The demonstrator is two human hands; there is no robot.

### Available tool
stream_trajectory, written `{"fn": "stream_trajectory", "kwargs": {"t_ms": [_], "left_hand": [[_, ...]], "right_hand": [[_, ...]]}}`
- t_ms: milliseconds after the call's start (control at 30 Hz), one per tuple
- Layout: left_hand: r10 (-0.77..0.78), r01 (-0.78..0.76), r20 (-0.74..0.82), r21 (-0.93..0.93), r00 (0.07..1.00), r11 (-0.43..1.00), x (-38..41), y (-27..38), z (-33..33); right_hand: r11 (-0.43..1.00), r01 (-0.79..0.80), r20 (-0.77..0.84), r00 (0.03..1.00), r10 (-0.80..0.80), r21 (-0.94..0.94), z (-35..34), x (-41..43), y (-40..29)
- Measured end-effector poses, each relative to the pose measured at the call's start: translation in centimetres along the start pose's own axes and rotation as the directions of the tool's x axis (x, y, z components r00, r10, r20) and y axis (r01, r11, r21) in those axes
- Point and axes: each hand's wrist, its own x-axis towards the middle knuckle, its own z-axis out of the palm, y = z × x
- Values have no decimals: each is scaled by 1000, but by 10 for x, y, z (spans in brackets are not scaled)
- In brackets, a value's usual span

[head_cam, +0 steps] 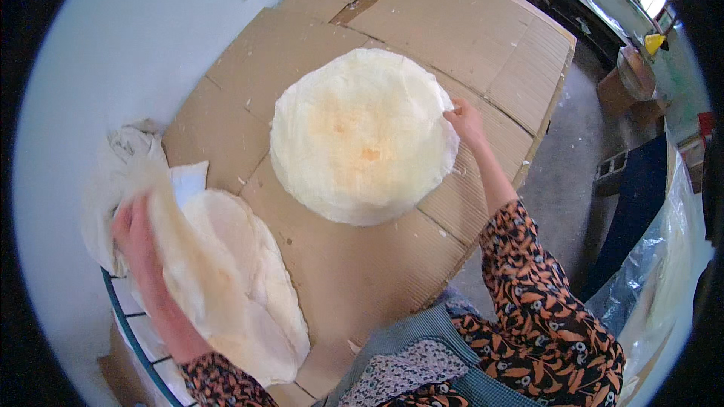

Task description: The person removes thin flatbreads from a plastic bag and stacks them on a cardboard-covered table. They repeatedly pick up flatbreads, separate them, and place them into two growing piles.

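A round, cream-coloured padded sheet (362,135) with yellow-orange patches lies on the cardboard-covered table. My right hand (466,118) pinches its right rim between thumb and fingers. At the left, my left hand (133,217) is raised and blurred by motion, gripping the upper end of a similar fluffy cream sheet (195,254). Below and beside that sheet, more pale, soft pieces (266,294) lie in a loose pile along the table's left edge. The exact material of the sheets cannot be told.
Flattened cardboard (441,17) covers the table. A crumpled whitish cloth (133,141) sits at the left by the wall, above a dark metal rack (133,339). On the right are clear plastic sheeting (639,282) and a cardboard container (622,82) on the floor beyond the table edge.
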Motion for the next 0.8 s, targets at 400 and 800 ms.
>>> {"fn": "stream_trajectory", "kwargs": {"t_ms": [400,800], "left_hand": [[363,-621,753,76,548,780,-47,47,367],[154,-240,584,73,797,968,-113,-84,162]], "right_hand": [[982,-174,-2,985,174,-79,-111,-70,6],[635,648,506,749,-428,-421,113,6,-109]]}}
